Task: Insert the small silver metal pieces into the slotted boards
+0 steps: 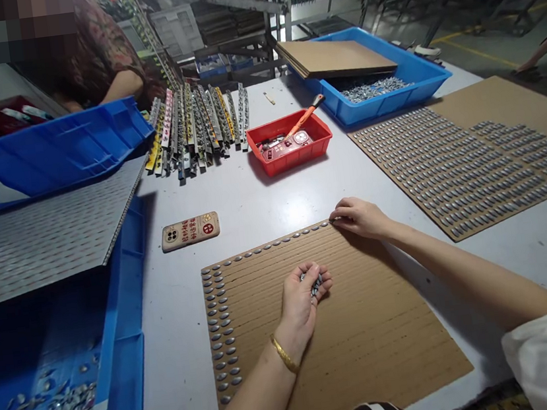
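Note:
My left hand (306, 287) is curled, palm up, around several small oval grey metal pieces (316, 285). It hovers over the middle of a brown cardboard sheet (339, 330). At the sheet's far edge, my right hand (359, 218) pinches a small oval metal piece at its fingertips, mostly covered by the fingers. Similar pieces form a row (273, 243) along that far edge, ending at my right hand. Two columns of them (220, 331) run down the sheet's left side.
A second cardboard sheet (490, 98) bearing many ovals lies right. Blue bins (126, 383) (376, 109) with loose pieces stand left and back right. A red tray (292, 159), a phone (190, 232) and patterned strips (199, 127) lie beyond. A person (106, 59) sits back left.

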Demonstrator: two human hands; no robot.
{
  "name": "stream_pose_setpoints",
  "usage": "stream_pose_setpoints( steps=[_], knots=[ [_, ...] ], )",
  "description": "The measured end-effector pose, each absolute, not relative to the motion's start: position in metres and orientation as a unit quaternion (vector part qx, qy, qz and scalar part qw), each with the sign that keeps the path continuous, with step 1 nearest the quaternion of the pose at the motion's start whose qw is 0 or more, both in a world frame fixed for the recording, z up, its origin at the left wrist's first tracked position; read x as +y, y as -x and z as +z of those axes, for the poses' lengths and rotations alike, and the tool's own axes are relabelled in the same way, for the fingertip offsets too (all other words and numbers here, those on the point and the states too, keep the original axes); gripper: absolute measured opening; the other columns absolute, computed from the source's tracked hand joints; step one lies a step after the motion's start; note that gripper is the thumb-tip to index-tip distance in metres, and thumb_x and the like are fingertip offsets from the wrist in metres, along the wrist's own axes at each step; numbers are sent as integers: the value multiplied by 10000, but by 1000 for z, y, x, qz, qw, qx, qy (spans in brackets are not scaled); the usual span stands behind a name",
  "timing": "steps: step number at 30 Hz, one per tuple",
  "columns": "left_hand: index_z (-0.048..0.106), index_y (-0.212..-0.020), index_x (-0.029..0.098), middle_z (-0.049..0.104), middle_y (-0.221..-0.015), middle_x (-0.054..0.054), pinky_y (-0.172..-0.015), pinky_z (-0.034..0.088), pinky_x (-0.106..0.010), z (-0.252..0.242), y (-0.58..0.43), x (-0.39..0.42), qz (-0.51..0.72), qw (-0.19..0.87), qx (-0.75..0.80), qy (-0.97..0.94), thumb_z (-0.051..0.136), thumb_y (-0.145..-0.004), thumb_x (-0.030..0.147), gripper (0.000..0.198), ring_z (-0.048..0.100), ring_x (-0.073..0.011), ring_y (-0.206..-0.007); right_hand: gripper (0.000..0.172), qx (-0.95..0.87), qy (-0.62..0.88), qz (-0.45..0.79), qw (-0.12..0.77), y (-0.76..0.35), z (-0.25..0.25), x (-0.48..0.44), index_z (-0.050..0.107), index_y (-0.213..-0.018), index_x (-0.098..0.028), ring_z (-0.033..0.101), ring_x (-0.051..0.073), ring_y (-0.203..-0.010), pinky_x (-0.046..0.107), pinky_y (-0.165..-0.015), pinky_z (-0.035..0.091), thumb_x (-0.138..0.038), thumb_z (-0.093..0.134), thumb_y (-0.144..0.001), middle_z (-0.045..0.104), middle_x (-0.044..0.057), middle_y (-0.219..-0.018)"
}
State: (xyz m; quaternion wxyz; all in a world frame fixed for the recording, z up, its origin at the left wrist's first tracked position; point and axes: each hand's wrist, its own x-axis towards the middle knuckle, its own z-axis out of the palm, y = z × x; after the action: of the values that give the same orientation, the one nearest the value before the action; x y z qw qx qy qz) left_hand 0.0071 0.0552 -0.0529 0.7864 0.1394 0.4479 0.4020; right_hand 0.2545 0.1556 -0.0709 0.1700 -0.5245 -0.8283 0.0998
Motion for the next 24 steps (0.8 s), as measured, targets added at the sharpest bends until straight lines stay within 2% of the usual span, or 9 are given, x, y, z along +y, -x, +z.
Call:
stream_pose_setpoints(
  steps=[11,17,24],
  knots=[
    [598,-845,147,672,-871,-75,-727,544,-271,-53,-7,56,400,788,447,-138,762,-709,283,253,649,-131,-740,189,-834,518,103,162,-255,-71,158,697,-918,-276,579,207,-888,307,-688,457,-300,509,-913,655,47,-958],
    [595,-853,143,673,-870,-76,-707,541,-263,-51,-7,56,399,788,448,-141,750,-722,276,243,644,-123,-712,192,-825,506,144,207,-264,-71,157,665,-1019,-227,609,178,-822,298,-716,501,-273,531,-889,632,71,-971],
    [593,-866,146,678,-867,-73,-728,544,-271,-51,-8,56,402,784,453,-138,762,-710,268,260,652,-127,-724,215,-833,489,148,215,-269,-76,162,696,-874,-211,601,180,-797,309,-714,496,-240,485,-903,628,73,-905]
  ],
)
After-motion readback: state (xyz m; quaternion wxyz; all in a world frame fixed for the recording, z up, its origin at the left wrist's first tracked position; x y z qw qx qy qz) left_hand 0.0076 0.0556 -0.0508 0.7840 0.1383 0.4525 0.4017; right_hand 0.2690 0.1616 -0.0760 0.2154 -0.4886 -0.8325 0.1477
